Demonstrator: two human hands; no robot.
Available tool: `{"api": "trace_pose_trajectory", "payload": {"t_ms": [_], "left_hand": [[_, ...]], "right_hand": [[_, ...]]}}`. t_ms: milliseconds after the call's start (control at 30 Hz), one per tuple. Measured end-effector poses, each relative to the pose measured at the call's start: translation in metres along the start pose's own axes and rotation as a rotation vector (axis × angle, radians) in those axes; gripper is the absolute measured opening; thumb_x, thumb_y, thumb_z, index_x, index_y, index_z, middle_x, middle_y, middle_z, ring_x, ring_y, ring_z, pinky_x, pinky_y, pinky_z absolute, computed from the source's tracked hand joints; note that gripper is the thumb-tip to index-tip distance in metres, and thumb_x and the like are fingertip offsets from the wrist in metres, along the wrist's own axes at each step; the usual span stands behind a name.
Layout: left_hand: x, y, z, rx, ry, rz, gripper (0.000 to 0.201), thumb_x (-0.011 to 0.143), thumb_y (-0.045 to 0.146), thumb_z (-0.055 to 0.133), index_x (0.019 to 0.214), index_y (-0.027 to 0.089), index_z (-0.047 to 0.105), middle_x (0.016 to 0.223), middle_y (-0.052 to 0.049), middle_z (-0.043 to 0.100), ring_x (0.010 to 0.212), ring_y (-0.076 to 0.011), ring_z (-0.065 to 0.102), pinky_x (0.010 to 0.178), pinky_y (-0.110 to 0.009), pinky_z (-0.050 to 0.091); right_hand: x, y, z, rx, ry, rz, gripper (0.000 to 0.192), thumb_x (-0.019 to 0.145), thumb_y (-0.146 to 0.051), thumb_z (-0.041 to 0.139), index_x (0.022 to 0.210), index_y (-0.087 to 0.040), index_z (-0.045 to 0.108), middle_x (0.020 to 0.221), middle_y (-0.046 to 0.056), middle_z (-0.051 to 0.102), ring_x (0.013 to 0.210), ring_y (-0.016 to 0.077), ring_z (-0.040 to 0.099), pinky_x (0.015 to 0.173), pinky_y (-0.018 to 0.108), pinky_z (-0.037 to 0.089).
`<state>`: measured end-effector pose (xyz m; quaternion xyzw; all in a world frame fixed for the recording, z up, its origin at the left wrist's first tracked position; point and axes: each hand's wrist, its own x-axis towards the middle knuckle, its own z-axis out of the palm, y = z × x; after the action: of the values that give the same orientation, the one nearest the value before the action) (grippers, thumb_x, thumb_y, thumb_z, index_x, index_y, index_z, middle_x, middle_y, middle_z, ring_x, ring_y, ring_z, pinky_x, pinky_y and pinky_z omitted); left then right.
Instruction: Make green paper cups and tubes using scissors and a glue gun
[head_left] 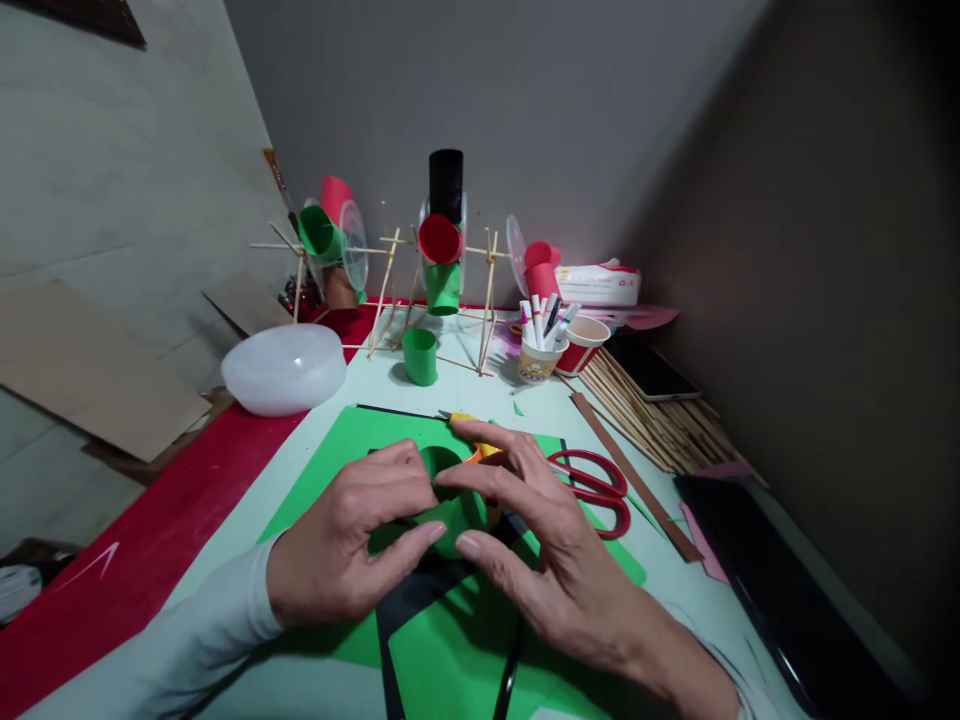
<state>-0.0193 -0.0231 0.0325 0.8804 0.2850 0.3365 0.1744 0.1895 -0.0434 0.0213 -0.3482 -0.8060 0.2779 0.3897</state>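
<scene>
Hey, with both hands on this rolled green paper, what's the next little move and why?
Probably press the overlapping edge flat: the left hand and right hand pinch the green paper ring from both sides, curled but seemingly unfastened.

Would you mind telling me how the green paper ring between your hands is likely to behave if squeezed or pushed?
The green paper ring looks thin, so probably light and easily crushed. Both hands, left hand and right hand, pinch it; on its side it might roll.

A plain green rolled paper cylinder [448, 500] sits on a green paper sheet [330, 445] edged with black. Red-handled metal scissors [596, 487] lie beside it; a translucent white plastic bowl [283, 367] rests on red cloth [157, 540].
</scene>
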Motion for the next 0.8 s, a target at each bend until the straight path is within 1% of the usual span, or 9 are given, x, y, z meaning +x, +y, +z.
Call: {"api": "trace_pose_trajectory", "payload": {"t_ms": [133, 233, 367, 433, 500, 567, 633, 700, 800], "left_hand": [[0.000, 0.002, 0.003, -0.004, -0.038, 0.046, 0.018, 0.087, 0.010, 0.054, 0.074, 0.017, 0.064, 0.065, -0.005, 0.063, 0.064, -0.0201, 0.055, 0.069, -0.036, 0.045], [0.000, 0.001, 0.005, -0.037, -0.001, 0.039, 0.014, 0.087, 0.009, 0.057, 0.077, 0.017, 0.063, 0.070, -0.006, 0.067, 0.068, -0.0200, 0.057, 0.072, -0.036, 0.046], [-0.002, -0.001, 0.006, -0.083, 0.168, 0.004, 0.009, 0.086, 0.011, 0.065, 0.089, 0.019, 0.067, 0.094, -0.007, 0.074, 0.091, -0.0220, 0.063, 0.088, -0.037, 0.047], [-0.004, -0.002, 0.007, -0.081, 0.265, -0.050, 0.016, 0.087, 0.014, 0.067, 0.100, 0.022, 0.069, 0.113, -0.008, 0.073, 0.107, -0.0231, 0.062, 0.095, -0.036, 0.046], [-0.005, -0.004, 0.008, -0.112, 0.362, -0.146, 0.022, 0.089, 0.018, 0.065, 0.109, 0.025, 0.069, 0.124, -0.006, 0.068, 0.115, -0.0232, 0.060, 0.095, -0.033, 0.047], [-0.005, -0.006, 0.009, -0.179, 0.452, -0.295, 0.017, 0.091, 0.026, 0.065, 0.107, 0.026, 0.069, 0.118, -0.005, 0.069, 0.109, -0.0218, 0.063, 0.087, -0.029, 0.050], [-0.005, -0.008, 0.011, -0.282, 0.489, -0.467, 0.014, 0.089, 0.036, 0.066, 0.096, 0.024, 0.069, 0.097, -0.003, 0.070, 0.085, -0.0182, 0.066, 0.074, -0.025, 0.051], [-0.005, -0.009, 0.014, -0.424, 0.438, -0.620, 0.023, 0.087, 0.045, 0.067, 0.087, 0.022, 0.066, 0.081, 0.000, 0.066, 0.067, -0.0145, 0.062, 0.064, -0.024, 0.049], [-0.007, -0.009, 0.022, -0.648, 0.255, -0.743, 0.031, 0.088, 0.051, 0.065, 0.085, 0.020, 0.064, 0.074, 0.001, 0.061, 0.064, -0.0139, 0.058, 0.061, -0.024, 0.048]], "right_hand": [[0.001, -0.001, 0.003, 0.009, 0.046, -0.004, 0.006, 0.093, -0.019, 0.062, 0.097, -0.021, 0.066, 0.136, 0.012, 0.057, 0.130, 0.0246, 0.050, 0.105, 0.040, 0.040], [0.001, 0.000, 0.004, 0.038, 0.082, 0.010, 0.007, 0.094, -0.016, 0.061, 0.089, -0.021, 0.064, 0.130, 0.012, 0.060, 0.126, 0.0230, 0.054, 0.100, 0.038, 0.042], [0.001, 0.001, 0.005, 0.101, 0.149, 0.045, 0.008, 0.092, -0.016, 0.062, 0.087, -0.022, 0.064, 0.123, 0.010, 0.065, 0.122, 0.0230, 0.057, 0.101, 0.040, 0.043], [0.002, 0.001, 0.005, 0.162, 0.214, 0.088, 0.008, 0.092, -0.017, 0.062, 0.086, -0.023, 0.064, 0.121, 0.009, 0.067, 0.119, 0.0228, 0.059, 0.101, 0.039, 0.044], [0.004, 0.002, 0.004, 0.247, 0.287, 0.152, 0.007, 0.091, -0.020, 0.063, 0.085, -0.023, 0.064, 0.120, 0.007, 0.068, 0.115, 0.0223, 0.062, 0.098, 0.037, 0.046], [0.005, 0.003, 0.004, 0.355, 0.363, 0.233, 0.008, 0.091, -0.025, 0.064, 0.083, -0.022, 0.064, 0.119, 0.007, 0.069, 0.109, 0.0218, 0.064, 0.090, 0.034, 0.049], [0.007, 0.007, 0.004, 0.462, 0.435, 0.312, 0.010, 0.089, -0.030, 0.066, 0.083, -0.022, 0.064, 0.119, 0.007, 0.070, 0.104, 0.0216, 0.066, 0.081, 0.031, 0.052], [0.007, 0.013, 0.005, 0.530, 0.511, 0.353, 0.013, 0.087, -0.034, 0.068, 0.083, -0.022, 0.064, 0.119, 0.007, 0.070, 0.103, 0.0221, 0.065, 0.078, 0.030, 0.051], [0.007, 0.021, 0.007, 0.544, 0.597, 0.356, 0.014, 0.086, -0.036, 0.069, 0.086, -0.023, 0.065, 0.118, 0.005, 0.070, 0.107, 0.0226, 0.062, 0.087, 0.033, 0.047]]}}
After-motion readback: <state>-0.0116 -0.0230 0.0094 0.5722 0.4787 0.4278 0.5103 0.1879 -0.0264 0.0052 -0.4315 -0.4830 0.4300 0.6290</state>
